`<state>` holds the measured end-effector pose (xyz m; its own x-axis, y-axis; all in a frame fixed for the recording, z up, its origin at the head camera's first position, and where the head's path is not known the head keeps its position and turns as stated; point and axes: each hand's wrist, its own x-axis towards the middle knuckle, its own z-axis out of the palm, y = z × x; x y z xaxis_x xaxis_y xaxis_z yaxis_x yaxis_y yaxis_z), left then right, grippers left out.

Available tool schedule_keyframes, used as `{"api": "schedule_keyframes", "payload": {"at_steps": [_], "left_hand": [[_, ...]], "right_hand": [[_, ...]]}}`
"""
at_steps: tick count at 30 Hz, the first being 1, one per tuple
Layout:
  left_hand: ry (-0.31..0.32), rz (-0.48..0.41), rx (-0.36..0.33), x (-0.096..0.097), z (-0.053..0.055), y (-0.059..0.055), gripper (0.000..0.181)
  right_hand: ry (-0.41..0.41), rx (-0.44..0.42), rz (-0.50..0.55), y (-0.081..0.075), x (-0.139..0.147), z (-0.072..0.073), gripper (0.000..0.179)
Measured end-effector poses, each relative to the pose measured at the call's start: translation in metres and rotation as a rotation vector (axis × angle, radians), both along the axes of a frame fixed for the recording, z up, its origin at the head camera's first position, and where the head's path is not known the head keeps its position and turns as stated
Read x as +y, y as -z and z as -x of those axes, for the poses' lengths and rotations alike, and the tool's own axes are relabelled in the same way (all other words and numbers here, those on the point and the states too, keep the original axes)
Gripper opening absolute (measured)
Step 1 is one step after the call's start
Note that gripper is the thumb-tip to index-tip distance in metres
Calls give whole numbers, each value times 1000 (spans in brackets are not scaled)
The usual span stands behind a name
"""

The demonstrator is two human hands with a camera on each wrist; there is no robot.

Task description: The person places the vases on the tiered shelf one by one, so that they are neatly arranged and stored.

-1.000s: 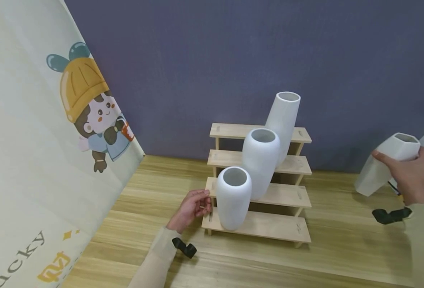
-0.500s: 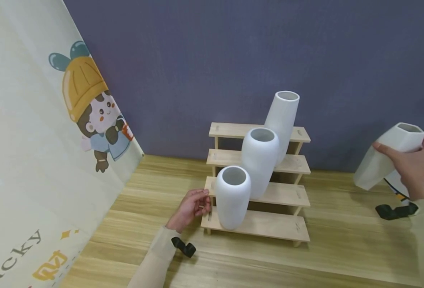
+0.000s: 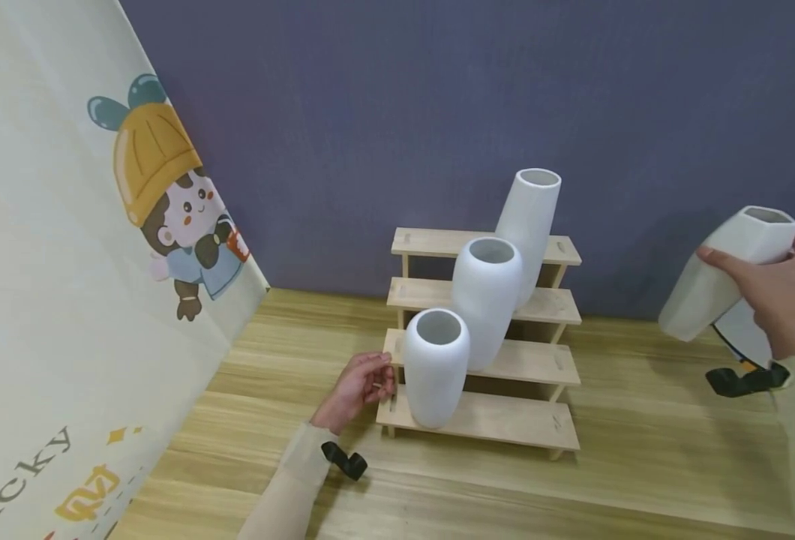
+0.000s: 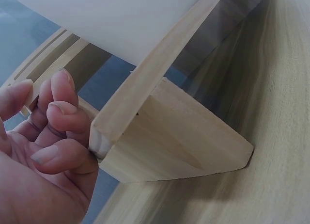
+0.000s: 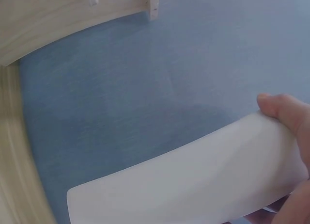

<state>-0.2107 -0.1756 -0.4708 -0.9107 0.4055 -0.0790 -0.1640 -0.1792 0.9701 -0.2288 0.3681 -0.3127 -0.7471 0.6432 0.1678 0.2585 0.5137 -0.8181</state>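
Observation:
My right hand (image 3: 792,289) grips a white vase with an angular rim (image 3: 724,270) near its top, thumb across the front. The vase leans, its base down to the left, and fills the lower part of the right wrist view. At the left end of a wooden stepped shelf (image 3: 505,420), my left hand (image 3: 353,390) pinches the second step's edge between thumb and fingertip, the other fingers curled. On the shelf stand three white round-mouthed vases: a short one (image 3: 436,386) on the lowest step, a medium one (image 3: 485,307) behind it, and a tall one (image 3: 532,217) farther back.
A dark blue wall (image 3: 370,150) rises behind the shelf. To the left hangs a pale sheet (image 3: 33,300) with a cartoon figure and lettering. The wood-patterned surface (image 3: 640,450) lies underneath. A pale flat object (image 3: 745,330) shows behind the right hand.
My right hand has raised the angular vase higher, at the right side of the head view. The left hand and the vases on the shelf have stayed in place.

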Motion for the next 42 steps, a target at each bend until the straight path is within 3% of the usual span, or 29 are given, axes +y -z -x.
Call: {"api": "schedule_keyframes", "payload": {"at_steps": [12,27,42], "left_hand": [[-80,-16,-17,29,22,-4,41],[-95,-32,-3,45,29,-8,42],[-103,-32,-10,45,29,-9,41]], "right_hand": [[-129,19,-33,-41,10,59,83],[-237,132,-45,-88,1,85,79],[-348,166,-2,-120,-30,88,76]]}}
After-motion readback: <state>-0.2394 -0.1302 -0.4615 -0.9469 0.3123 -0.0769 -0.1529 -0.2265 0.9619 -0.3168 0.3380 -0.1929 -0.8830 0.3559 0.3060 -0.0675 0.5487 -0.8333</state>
